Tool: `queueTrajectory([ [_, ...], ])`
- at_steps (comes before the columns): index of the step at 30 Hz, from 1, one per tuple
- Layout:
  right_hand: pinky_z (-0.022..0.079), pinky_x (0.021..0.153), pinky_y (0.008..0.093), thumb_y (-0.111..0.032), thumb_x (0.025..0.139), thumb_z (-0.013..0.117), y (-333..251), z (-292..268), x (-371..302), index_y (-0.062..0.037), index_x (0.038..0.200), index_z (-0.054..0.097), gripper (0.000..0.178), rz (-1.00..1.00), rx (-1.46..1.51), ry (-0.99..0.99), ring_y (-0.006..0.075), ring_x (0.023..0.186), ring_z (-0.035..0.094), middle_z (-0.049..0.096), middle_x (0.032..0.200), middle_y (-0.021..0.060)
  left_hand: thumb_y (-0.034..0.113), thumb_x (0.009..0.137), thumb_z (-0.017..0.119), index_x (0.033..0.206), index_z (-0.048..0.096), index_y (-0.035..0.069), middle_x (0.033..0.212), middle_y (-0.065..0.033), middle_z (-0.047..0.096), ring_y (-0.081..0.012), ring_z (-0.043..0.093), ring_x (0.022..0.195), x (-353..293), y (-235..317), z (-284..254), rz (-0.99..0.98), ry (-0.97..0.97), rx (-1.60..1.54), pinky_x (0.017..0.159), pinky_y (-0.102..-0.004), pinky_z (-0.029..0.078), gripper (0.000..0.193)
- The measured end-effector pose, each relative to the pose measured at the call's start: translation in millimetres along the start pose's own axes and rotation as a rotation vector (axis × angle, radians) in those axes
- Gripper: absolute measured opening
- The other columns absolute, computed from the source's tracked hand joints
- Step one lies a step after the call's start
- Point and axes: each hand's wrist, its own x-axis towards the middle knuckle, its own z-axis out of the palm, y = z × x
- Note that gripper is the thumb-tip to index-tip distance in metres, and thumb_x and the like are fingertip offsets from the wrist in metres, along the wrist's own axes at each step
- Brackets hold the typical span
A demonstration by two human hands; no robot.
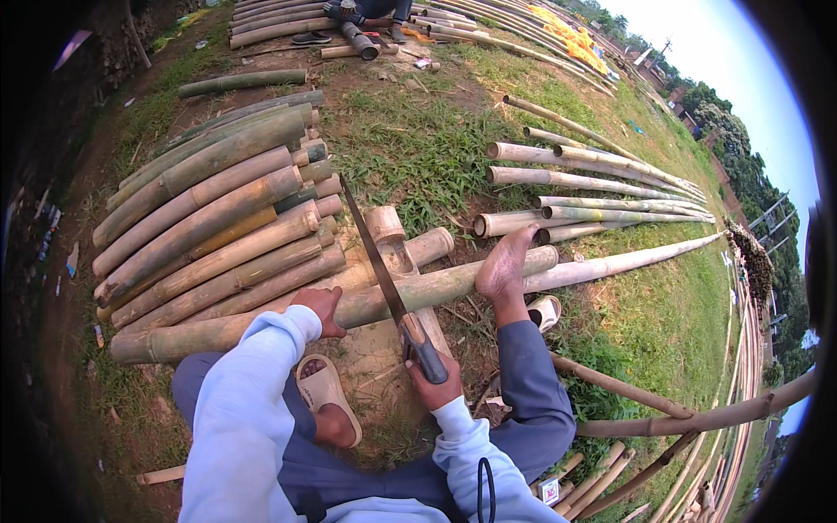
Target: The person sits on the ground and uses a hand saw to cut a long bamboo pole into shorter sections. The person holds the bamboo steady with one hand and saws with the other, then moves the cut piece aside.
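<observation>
A thick green-tan bamboo pole lies crosswise in front of me. My left hand is closed over it left of the middle, its fingers partly hidden. My right hand is wrapped round the dark handle of a handsaw, whose long blade points away from me and crosses the pole. Whether the teeth have cut into the pole cannot be made out. My bare right foot rests on the pole near its right end. Beneath the pole, short bamboo pieces form a support.
Cut bamboo lengths are stacked at the left. Long poles lie on the grass at the right. A sandal sits beside my raised foot. A bamboo frame stands at the lower right. Another person sits among bamboo at the far side.
</observation>
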Motion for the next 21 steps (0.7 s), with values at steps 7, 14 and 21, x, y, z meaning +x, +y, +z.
queueTrajectory([
  [7, 0.052, 0.073, 0.0289, -0.011, 0.091, 0.077, 2, 4, 3, 0.0023, 0.110, 0.071, 0.025, -0.024, 0.027, -0.023, 0.0096, 0.078, 0.063, 0.072, 0.086, 0.0054, 0.054, 0.071, 0.083, 0.117, 0.059, 0.000, 0.104, -0.0235, 0.073, -0.0418, 0.071, 0.098, -3, -5, -1, -0.007, 0.002, 0.004, 0.088, -0.0482, 0.056, 0.076],
  [14, 0.052, 0.071, 0.0296, -0.011, 0.090, 0.077, 10, 5, 1, 0.0029, 0.110, 0.070, 0.025, -0.005, 0.005, -0.017, 0.0094, 0.075, 0.062, 0.071, 0.083, 0.0042, 0.054, 0.071, 0.083, 0.118, 0.059, 0.000, 0.105, -0.0232, 0.073, -0.0417, 0.071, 0.099, -4, -3, -4, -0.024, -0.023, 0.006, 0.089, -0.0480, 0.056, 0.075],
  [21, 0.051, 0.072, 0.0292, -0.011, 0.089, 0.077, 9, 6, 0, 0.0022, 0.111, 0.071, 0.026, -0.109, 0.024, 0.024, 0.0096, 0.079, 0.062, 0.071, 0.085, 0.0070, 0.055, 0.072, 0.082, 0.118, 0.058, 0.000, 0.104, -0.0229, 0.073, -0.0406, 0.071, 0.099, -2, -2, 1, 0.002, 0.018, 0.020, 0.087, -0.0479, 0.056, 0.075],
])
